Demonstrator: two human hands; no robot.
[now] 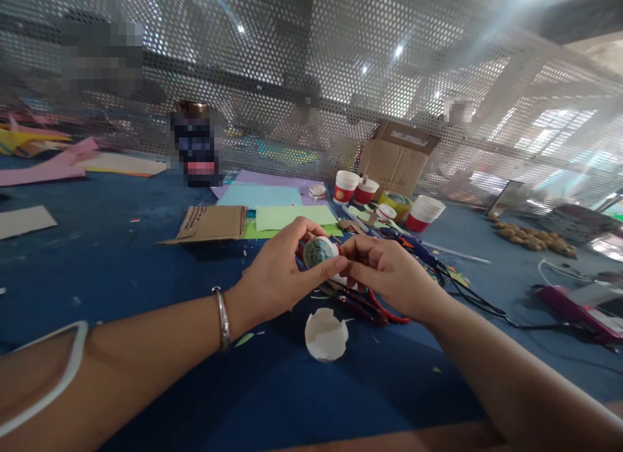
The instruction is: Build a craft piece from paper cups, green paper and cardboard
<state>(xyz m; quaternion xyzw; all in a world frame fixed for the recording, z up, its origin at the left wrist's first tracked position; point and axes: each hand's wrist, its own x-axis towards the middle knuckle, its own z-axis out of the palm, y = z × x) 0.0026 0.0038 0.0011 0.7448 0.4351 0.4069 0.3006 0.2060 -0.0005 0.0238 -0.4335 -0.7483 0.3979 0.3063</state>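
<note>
My left hand (pixel 275 270) is closed around a small round piece (pixel 318 251) with a greenish patterned face and a white and red side, which looks like part of a paper cup. On its right side, my right hand (pixel 399 273) pinches the edge between thumb and fingers. A white paper disc (pixel 326 338) with a notched rim lies on the blue table (pixel 219 400) just below my hands. Scissors with red handles (pixel 392 312) lie under my right hand, partly hidden. Behind that hand rests a blue glue gun (pixel 411 243) with a black cord.
Red and white paper cups (pixel 346 186) and a yellow tape roll (pixel 396 204) stand farther back, near a cardboard box (pixel 394 163). Coloured paper sheets (pixel 263 196) and a cardboard piece (pixel 214 222) lie ahead. A purple device (pixel 579 312) is at right. A perforated screen (pixel 272 82) borders the table.
</note>
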